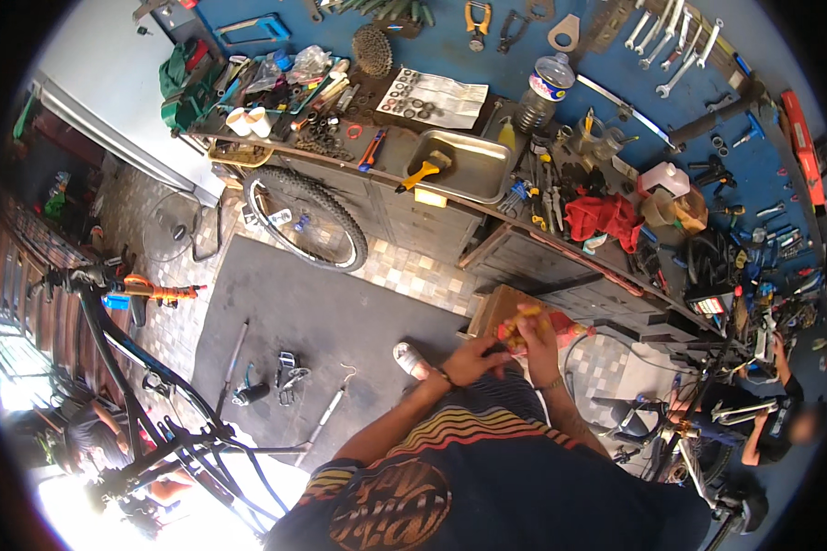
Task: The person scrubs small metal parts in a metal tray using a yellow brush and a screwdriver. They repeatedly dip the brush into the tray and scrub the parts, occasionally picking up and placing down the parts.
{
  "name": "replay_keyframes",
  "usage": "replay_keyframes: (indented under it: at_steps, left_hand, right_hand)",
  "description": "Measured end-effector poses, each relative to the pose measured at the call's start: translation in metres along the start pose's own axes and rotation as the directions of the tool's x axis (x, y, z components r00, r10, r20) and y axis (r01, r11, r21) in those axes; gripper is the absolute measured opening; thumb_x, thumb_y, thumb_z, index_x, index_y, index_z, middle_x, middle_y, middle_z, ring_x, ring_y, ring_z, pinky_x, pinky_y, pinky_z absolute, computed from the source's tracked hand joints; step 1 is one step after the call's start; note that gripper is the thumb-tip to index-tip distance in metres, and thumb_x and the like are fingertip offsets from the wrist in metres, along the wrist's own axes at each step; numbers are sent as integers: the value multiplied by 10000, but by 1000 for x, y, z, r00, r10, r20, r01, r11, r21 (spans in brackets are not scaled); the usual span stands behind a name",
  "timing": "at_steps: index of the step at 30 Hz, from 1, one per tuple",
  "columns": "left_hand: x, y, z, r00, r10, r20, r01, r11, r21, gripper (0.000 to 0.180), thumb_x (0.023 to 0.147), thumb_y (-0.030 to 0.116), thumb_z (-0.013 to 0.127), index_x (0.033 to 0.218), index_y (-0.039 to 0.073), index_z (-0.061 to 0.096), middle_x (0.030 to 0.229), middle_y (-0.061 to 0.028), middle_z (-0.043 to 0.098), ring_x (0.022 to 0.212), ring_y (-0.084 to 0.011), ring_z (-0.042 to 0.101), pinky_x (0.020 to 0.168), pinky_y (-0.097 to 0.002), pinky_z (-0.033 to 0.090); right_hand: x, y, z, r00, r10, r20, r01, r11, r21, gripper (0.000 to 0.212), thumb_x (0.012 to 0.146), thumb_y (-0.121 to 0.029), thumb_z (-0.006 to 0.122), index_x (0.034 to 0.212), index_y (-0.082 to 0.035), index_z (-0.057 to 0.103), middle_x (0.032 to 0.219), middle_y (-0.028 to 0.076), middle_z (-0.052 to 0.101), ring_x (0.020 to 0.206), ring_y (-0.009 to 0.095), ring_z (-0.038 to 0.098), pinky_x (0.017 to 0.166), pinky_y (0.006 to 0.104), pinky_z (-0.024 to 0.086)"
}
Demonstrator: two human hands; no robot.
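Note:
Both of my hands are close together in front of my body, beside an open wooden drawer or box [496, 308] by the workbench. In my right hand [538, 342], curled fingers grip a crumpled red and yellow thing [510, 332] whose kind I cannot make out. Part of it, or another red piece, shows past the hand. My left hand [471, 361] has its fingers bent in close to the right one. What its fingertips pinch, if anything, is too small to name.
On the bench stand a metal tray [473, 161] with a yellow-handled brush [423, 174], a large plastic bottle [544, 87] and a red rag [602, 220]. A bicycle wheel [308, 220] leans below. A bike frame [147, 386] is at left; a dark mat [276, 294] holds pedals and tools. Another person [753, 413] works at right.

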State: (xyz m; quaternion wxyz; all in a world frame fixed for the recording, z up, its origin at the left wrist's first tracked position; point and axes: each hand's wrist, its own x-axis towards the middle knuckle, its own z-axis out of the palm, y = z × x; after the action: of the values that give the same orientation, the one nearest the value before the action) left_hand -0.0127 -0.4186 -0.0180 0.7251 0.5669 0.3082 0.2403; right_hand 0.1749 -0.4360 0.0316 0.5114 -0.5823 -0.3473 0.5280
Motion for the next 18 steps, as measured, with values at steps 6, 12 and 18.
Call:
replay_keyframes:
  at_steps: [6,12,18]
  left_hand:
    - [-62,77,-91,979,-195,66,204,890,-408,381,1105,355,648,1163,-15,720,685,-64,680,584,-182,656,600,-344,550]
    - [-62,85,-123,989,-25,144,112,762,-638,475,1095,362,655,1258,-84,684,736,-84,711,679,-219,731,685,-364,615]
    - [-51,111,-178,979,-36,202,136,851,-507,497,1096,386,646,1239,-85,711,822,-137,777,800,-251,796,689,-321,642]
  right_hand:
    - [29,-53,65,920,-16,391,-57,983,176,291,1095,-174,626,1271,-119,402,1354,224,666,1122,270,715,924,359,562]
    - [50,-89,129,816,8,578,-159,965,210,132,1029,-129,634,953,-21,642,1361,246,695,1300,274,617,1151,448,435]
    - [86,-132,149,756,-32,654,66,997,-28,106,961,-12,727,994,-38,630,1436,219,650,1255,222,638,1050,416,521]
